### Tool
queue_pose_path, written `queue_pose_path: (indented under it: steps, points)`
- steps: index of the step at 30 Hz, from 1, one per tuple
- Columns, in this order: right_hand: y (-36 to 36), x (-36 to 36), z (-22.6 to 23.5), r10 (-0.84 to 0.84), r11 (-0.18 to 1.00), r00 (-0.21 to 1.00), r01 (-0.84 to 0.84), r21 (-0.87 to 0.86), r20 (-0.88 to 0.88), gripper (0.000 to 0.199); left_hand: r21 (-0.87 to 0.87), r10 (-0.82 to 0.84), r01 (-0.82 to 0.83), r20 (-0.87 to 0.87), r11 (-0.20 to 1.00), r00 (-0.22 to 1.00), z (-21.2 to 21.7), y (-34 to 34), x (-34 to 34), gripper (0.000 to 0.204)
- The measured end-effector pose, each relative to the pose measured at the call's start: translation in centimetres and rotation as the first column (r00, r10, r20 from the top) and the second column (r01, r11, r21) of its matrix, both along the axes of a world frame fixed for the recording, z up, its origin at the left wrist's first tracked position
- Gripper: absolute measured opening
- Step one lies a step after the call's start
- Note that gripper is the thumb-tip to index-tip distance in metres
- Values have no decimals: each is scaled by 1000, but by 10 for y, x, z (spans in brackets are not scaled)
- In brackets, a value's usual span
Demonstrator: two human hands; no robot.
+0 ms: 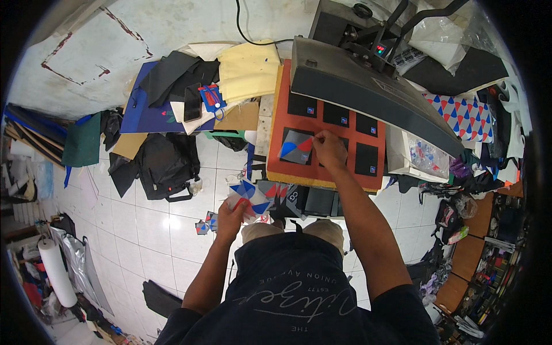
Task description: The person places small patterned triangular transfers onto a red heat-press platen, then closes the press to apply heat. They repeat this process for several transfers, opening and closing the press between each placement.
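Okay so the main thing here is a heat press with a bulky dark grey upper plate (368, 95) raised over a flat orange-red pad (280, 109). On the pad there are two rows of black square fabric-like pieces (366, 159), and you can see a small blue square mark near a corner on several of them.

The right hand (332, 150) is over the front row, thumb and index pinching the right-hand edge of a thin grey sheet with blue and red curved shapes (294, 146). That sheet sits over the front-left spot on the pad. Can't tell how much of it is actually lifted.

The left hand (231, 218) is down in front of the press, near the person's lap, fingers pinching a loose bunch of white, blue and red patterned sheets (253, 198). More red and grey scraps (273, 190) are just beside that bunch.

Left of the press there's a folded pale yellow cloth (248, 72), a black phone (192, 103) and a blue-and-red card with a cord (213, 99). A black backpack (167, 167) is on the white tiled floor (184, 230).
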State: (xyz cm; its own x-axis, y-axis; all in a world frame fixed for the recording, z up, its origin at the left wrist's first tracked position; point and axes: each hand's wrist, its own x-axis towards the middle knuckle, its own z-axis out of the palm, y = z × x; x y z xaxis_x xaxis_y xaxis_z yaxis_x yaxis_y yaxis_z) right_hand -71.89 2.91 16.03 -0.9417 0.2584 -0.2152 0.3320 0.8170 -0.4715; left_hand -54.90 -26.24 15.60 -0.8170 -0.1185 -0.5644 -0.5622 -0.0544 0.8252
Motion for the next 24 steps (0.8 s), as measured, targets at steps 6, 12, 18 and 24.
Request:
queue_pose_path:
  steps: [6, 12, 18, 24]
  points:
    - [-2, 1, 3, -5, 1000, 1000, 5, 3, 15, 23, -21, 1, -1, -23, 1000, 1000, -12, -3, 2, 25]
    - [-3, 0, 3, -16, 1000, 999, 16, 1, 31, 23, -98, -39, 39, 9, 994, 999, -4, -1, 2, 23]
    - [-7, 2, 10, 1, 1000, 1000, -1, 18, 31, 22, -65, -13, 14, 8, 998, 1000, -14, -5, 6, 26]
    - [-5, 2, 7, -17, 1000, 1000, 16, 20, 15, 23, -103, -24, 23, -10, 994, 1000, -7, -2, 3, 29]
